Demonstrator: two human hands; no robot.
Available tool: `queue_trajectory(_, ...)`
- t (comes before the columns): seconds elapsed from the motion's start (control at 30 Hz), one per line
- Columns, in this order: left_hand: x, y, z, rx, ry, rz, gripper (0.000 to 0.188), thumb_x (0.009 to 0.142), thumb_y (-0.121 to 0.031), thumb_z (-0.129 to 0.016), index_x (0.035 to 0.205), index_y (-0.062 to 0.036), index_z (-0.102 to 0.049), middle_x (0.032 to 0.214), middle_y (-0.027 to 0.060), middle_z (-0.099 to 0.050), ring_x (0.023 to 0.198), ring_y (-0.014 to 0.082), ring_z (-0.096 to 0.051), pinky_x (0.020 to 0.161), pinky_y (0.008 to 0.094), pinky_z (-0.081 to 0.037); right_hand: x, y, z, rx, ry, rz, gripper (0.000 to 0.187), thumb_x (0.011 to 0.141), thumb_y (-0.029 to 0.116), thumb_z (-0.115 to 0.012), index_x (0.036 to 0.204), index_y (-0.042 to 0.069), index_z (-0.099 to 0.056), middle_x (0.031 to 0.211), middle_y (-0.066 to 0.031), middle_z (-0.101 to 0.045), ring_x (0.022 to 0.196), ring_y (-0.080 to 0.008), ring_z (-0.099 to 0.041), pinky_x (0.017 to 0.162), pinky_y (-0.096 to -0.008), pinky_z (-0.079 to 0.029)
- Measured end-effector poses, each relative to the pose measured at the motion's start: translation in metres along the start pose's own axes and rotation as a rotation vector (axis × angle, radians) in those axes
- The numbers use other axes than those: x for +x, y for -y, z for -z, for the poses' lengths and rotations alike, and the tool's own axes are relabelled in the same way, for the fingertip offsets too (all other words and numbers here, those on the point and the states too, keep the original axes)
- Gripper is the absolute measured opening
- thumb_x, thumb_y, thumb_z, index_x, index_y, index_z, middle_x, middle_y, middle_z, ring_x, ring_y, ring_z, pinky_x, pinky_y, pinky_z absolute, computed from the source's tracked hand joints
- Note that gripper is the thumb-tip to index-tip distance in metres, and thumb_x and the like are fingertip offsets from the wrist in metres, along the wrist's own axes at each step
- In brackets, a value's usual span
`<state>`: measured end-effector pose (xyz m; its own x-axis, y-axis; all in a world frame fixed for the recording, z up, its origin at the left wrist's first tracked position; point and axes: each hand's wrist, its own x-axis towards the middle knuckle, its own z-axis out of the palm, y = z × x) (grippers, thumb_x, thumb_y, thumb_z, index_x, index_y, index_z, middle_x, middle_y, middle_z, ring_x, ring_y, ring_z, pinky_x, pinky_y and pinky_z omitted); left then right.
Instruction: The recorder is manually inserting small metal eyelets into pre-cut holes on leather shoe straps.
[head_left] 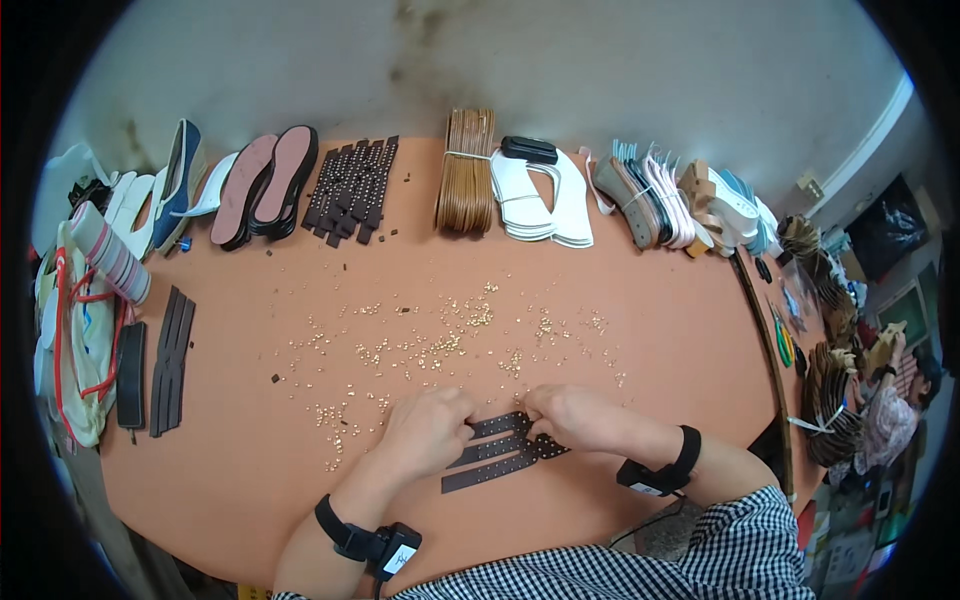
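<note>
Dark brown and dotted with studs, the strap piece (495, 450) lies on the tabletop (680, 330) at both hands. By its upper left edge, the left hand (432, 428) curls its fingers in; by its upper right, the right hand (572, 415) bends its fingers close together. Whether either grip pinches anything, I cannot tell. Beyond the strap piece scatter gold studs (484, 316); farther beyond it stands a tied brown bundle (467, 190).

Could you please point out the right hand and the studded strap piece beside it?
Right hand (572, 416): head view, back of the hand.
Studded strap piece (497, 450): head view, its middle strip.
</note>
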<state>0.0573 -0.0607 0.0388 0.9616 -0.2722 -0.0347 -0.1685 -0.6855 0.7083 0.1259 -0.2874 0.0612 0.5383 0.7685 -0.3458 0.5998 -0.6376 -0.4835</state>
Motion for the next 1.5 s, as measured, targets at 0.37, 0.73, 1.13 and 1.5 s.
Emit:
queue_trajectory(0.37, -0.003, 0.005, -0.003, 0.007, -0.034, -0.028, 0.013, 0.073, -0.011, -0.061, 0.085, -0.0113, -0.065, 0.083, 0.0069, -0.063, 0.083, 0.0287, -0.063, 0.068, 0.0420, -0.050, 0.000, -0.006, 0.016, 0.122, -0.033, -0.040, 0.020, 0.082, 0.012, -0.062, 0.097, 0.000, -0.062, 0.084, -0.0157, -0.063, 0.077, -0.0312, -0.062, 0.071, -0.0371, -0.050)
queue_trajectory(0.73, -0.003, 0.000, 0.002, 0.003, -0.006, -0.001, 0.013, 0.073, -0.012, -0.062, 0.086, -0.0097, -0.064, 0.084, 0.0065, -0.063, 0.084, 0.0282, -0.062, 0.068, 0.0415, -0.051, 0.064, -0.081, 0.081, 0.181, -0.445, -0.459, 0.017, 0.086, 0.013, -0.056, 0.095, 0.000, -0.061, 0.083, -0.0232, -0.065, 0.080, -0.0378, -0.064, 0.072, -0.0424, -0.050)
queue_trajectory(1.13, -0.004, 0.003, 0.000, 0.006, -0.024, -0.036, 0.012, 0.073, -0.012, -0.063, 0.084, -0.0100, -0.063, 0.080, 0.0065, -0.061, 0.083, 0.0268, -0.062, 0.068, 0.0408, -0.051, 0.086, -0.095, 0.073, -0.205, -0.444, -0.217, 0.013, 0.089, 0.007, -0.045, 0.091, -0.003, -0.052, 0.074, -0.0231, -0.061, 0.059, -0.0338, -0.063, 0.053, -0.0426, -0.050)
queue_trajectory(1.5, -0.004, 0.003, -0.002, 0.000, 0.004, 0.010, 0.012, 0.074, -0.012, -0.061, 0.085, -0.0085, -0.064, 0.085, 0.0087, -0.063, 0.083, 0.0299, -0.062, 0.069, 0.0425, -0.051, 0.105, -0.079, 0.090, -0.546, -0.160, -0.239, 0.017, 0.077, 0.007, -0.051, 0.083, -0.005, -0.062, 0.083, -0.0265, -0.064, 0.079, -0.0397, -0.064, 0.070, -0.0454, -0.052)
